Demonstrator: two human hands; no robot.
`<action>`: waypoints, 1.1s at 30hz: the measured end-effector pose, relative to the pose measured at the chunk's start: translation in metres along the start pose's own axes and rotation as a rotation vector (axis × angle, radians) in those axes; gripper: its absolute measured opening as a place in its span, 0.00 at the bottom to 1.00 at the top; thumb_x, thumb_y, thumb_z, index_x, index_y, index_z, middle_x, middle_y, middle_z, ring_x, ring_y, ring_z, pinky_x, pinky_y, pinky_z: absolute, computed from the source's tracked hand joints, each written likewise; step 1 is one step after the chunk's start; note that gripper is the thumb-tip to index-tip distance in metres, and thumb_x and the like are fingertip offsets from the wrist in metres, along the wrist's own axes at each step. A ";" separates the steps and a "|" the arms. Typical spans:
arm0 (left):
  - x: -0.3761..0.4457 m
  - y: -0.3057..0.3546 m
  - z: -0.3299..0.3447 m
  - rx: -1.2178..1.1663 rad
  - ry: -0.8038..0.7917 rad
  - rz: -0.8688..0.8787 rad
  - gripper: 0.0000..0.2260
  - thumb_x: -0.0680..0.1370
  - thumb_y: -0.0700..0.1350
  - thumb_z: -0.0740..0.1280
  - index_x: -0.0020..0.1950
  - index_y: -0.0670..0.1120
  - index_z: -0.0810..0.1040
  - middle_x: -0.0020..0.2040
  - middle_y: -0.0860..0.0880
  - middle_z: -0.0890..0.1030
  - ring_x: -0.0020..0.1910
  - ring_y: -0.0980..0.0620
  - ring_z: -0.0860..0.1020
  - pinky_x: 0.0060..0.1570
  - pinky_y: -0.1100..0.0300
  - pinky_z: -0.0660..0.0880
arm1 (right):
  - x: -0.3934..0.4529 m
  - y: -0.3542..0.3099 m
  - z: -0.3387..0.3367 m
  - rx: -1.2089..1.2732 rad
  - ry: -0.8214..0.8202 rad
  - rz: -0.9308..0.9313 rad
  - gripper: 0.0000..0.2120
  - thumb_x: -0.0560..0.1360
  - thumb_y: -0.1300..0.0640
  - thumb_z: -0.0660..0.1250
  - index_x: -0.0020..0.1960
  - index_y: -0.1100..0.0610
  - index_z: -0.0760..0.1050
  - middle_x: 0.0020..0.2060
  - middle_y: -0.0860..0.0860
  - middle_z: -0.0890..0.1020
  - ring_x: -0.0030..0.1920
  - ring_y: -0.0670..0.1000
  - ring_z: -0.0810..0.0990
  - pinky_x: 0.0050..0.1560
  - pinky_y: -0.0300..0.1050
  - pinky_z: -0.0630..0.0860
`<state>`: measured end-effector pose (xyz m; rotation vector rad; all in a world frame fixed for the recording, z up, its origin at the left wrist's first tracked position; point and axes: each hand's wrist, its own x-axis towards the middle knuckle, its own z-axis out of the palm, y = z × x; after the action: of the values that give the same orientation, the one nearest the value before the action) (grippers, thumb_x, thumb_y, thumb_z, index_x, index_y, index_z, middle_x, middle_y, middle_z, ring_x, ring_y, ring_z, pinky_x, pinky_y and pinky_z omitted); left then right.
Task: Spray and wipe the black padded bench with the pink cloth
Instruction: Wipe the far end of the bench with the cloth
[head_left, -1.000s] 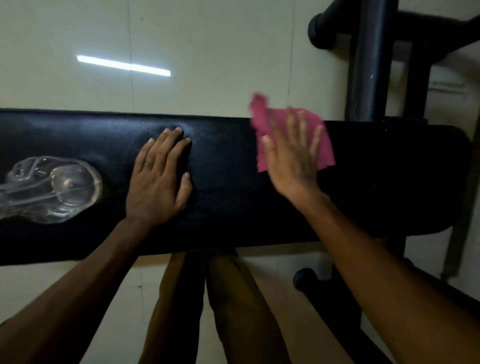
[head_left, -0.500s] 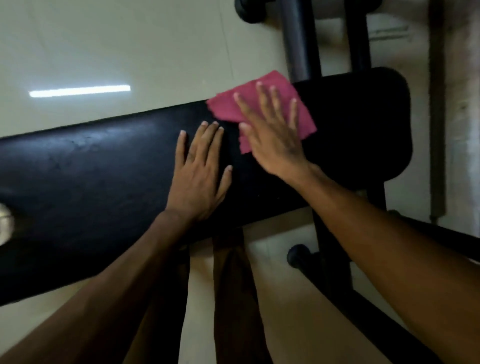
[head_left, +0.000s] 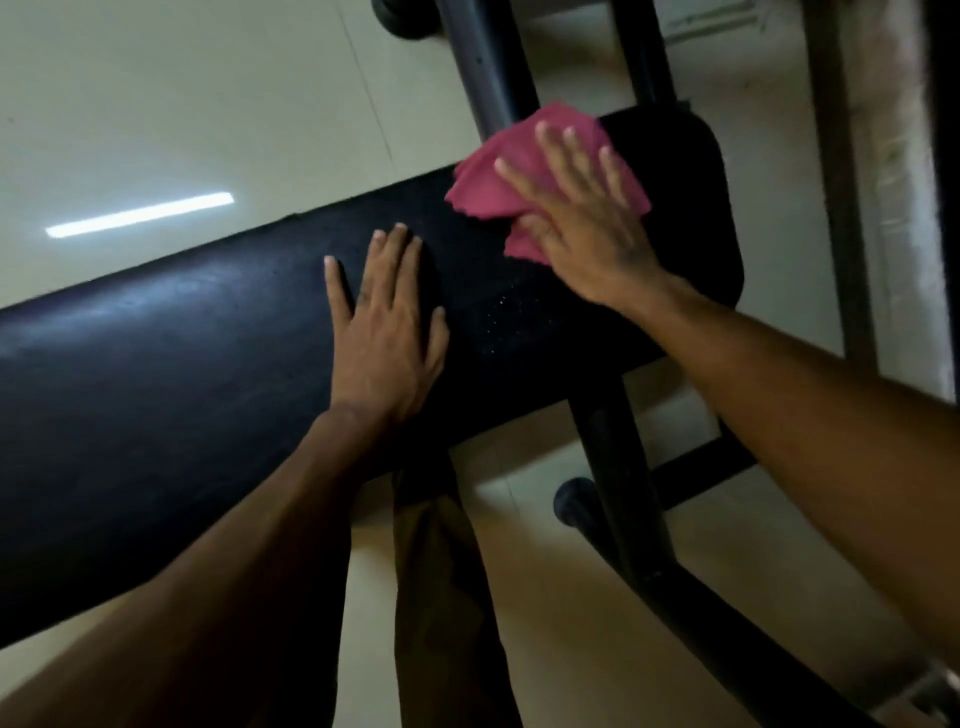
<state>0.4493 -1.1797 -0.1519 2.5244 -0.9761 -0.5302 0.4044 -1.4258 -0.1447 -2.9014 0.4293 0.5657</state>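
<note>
The black padded bench runs across the view from lower left to upper right. My right hand lies flat on the pink cloth, pressing it onto the pad near the bench's right end. The cloth is crumpled and sticks out to the left of my fingers. My left hand rests flat and spread on the middle of the pad, holding nothing. Small droplets glint on the pad between my two hands. The spray bottle is out of view.
Black metal frame tubes rise behind the bench's right end. A frame leg with a round foot cap stands under it on the pale tiled floor. My trouser leg is below the bench edge.
My right hand has slid the pink cloth rightward along the pad toward the bench's end. The view has swung right, so the clear spray bottle at the left is no longer seen.
</note>
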 end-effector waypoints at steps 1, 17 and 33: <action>0.001 0.001 0.001 -0.014 0.002 -0.020 0.29 0.81 0.51 0.55 0.80 0.40 0.59 0.81 0.43 0.58 0.81 0.45 0.52 0.78 0.36 0.43 | -0.001 0.016 -0.001 0.035 0.037 0.101 0.25 0.85 0.44 0.49 0.81 0.40 0.48 0.82 0.55 0.45 0.81 0.59 0.43 0.79 0.62 0.38; -0.002 -0.003 0.003 -0.118 0.036 -0.048 0.27 0.82 0.47 0.59 0.80 0.44 0.58 0.81 0.46 0.58 0.81 0.49 0.50 0.78 0.45 0.37 | -0.113 -0.087 0.079 0.945 0.583 1.071 0.25 0.84 0.49 0.53 0.80 0.44 0.56 0.81 0.50 0.39 0.81 0.55 0.40 0.79 0.62 0.54; -0.004 -0.014 0.004 -0.068 -0.015 0.063 0.29 0.81 0.48 0.57 0.81 0.41 0.56 0.81 0.41 0.55 0.81 0.43 0.50 0.76 0.39 0.39 | -0.099 -0.166 0.079 0.679 0.520 1.002 0.25 0.84 0.47 0.53 0.81 0.45 0.56 0.82 0.52 0.46 0.81 0.54 0.40 0.79 0.58 0.39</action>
<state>0.4523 -1.1689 -0.1612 2.4245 -1.0227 -0.5553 0.3406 -1.2283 -0.1627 -1.9668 1.7547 -0.2562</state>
